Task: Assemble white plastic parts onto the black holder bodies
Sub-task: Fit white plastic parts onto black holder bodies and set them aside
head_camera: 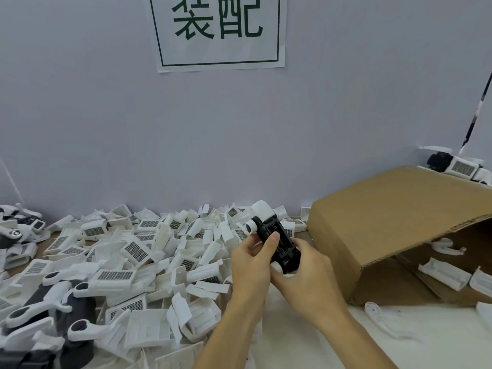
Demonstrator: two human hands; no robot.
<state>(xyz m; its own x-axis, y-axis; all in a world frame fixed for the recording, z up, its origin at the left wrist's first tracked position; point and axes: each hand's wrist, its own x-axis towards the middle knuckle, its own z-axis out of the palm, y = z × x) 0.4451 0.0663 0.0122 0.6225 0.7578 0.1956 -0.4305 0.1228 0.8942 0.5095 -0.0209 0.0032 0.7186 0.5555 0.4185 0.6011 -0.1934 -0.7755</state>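
Person, head-camera view: two forearms and two hands are shown, entering from the lower edge. Left hand [251, 265]: bare, no glove, ring or watch is worn. Right hand [308, 278]: likewise bare. Both forearms are uncovered up to the frame edge; no sleeve is seen. Fingernails are kept short and unpainted.

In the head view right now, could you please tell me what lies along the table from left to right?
Pile of white plastic parts → left hand → black holder body → right hand → cardboard box.
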